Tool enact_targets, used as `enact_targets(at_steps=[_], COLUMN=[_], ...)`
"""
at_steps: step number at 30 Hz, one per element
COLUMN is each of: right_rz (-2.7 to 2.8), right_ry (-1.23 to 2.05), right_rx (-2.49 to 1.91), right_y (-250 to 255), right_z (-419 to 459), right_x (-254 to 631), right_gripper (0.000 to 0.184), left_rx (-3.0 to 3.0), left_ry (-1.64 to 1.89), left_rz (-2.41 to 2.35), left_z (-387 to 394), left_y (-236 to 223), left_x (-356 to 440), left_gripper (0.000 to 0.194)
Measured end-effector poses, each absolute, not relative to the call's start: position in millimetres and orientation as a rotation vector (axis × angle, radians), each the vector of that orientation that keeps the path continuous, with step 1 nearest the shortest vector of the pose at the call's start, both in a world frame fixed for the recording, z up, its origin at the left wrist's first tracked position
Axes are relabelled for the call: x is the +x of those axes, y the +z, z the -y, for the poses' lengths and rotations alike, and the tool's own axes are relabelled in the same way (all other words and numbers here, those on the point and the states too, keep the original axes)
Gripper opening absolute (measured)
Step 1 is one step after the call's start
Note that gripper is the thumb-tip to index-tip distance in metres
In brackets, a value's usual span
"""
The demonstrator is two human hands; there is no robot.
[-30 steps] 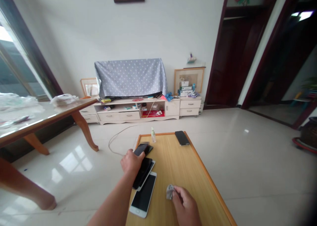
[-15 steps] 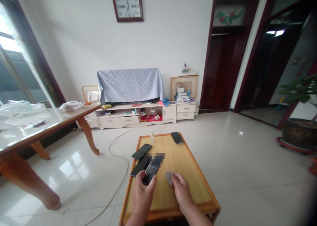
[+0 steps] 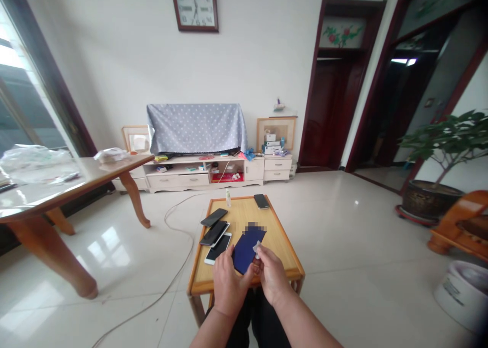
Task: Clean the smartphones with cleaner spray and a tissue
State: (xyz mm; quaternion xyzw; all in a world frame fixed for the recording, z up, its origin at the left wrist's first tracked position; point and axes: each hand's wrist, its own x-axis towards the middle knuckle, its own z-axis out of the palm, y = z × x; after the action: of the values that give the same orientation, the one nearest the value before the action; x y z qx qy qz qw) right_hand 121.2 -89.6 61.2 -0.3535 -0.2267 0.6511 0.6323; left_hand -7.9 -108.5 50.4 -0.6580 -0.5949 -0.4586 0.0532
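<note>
My left hand (image 3: 231, 282) grips a dark blue phone (image 3: 244, 251) by its edges, tilted above the near part of the small wooden table (image 3: 280, 246). Between the fingertips of my right hand (image 3: 272, 274) is a small, crumpled, pale grey wipe (image 3: 256, 247), at the phone's right edge. The far end of the phone is blurred by pixelation. Left of my hands lie a white-framed phone (image 3: 219, 250), a dark phone with a pale edge (image 3: 214, 233) and a black phone (image 3: 214, 217). Another black phone (image 3: 261, 201) rests at the table's far right corner.
A small clear bottle (image 3: 228, 198) stands at the table's far edge. To the left is a larger table (image 3: 87, 180) with plastic bags. A cable (image 3: 179, 266) crosses the floor. At right are a potted plant (image 3: 434, 198) and a white bucket (image 3: 461, 294).
The phone in my left hand has changed from a dark, reflective face to a blue one. My right hand has brought the wipe to its edge. The view has shifted right.
</note>
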Motion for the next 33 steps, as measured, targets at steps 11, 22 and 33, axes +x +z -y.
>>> enact_targets(at_steps=[11,22,33], right_rz=[0.549,0.670,0.959], right_ry=[1.416,1.286,0.802], right_rx=[-0.849,-0.837,-1.043], right_y=[73.7,118.1,137.0], right_z=[150.3,180.6,199.6], right_x=[130.3,132.1,167.5], right_gripper=[0.035,0.034,0.039], left_rx=[-2.068,-2.093,-1.954], left_ry=[-1.168,-1.343,-1.279], left_rz=[1.932,1.944,1.942], left_z=[176.2,192.8,208.6], left_y=[72.1,107.5,137.5], left_x=[8.0,13.9,26.1], left_gripper=[0.072,0.077,0.069])
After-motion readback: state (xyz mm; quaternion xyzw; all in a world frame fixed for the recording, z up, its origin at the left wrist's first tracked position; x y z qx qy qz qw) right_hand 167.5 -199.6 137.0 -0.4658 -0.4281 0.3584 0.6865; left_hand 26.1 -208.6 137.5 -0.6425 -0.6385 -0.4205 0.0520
